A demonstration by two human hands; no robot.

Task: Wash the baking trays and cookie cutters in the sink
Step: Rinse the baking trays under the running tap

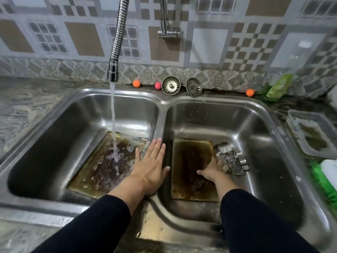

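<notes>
cookie cutters (pixel 232 158) lie in the right basin at 2 o'clock of the right hand (pixel 212 170), whose fingers reach them, grip unclear; left hand (pixel 151 161) flat, released, over the left tray (pixel 102 165).

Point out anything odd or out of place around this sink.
Both sink strainers stand propped against the wall behind the basins instead of sitting in the drains. The baking tray in the left basin lies askew under the running water. Nothing looks spilled or broken.

Head camera looks steeply down, close over the double sink (pixel 164 103).
</notes>
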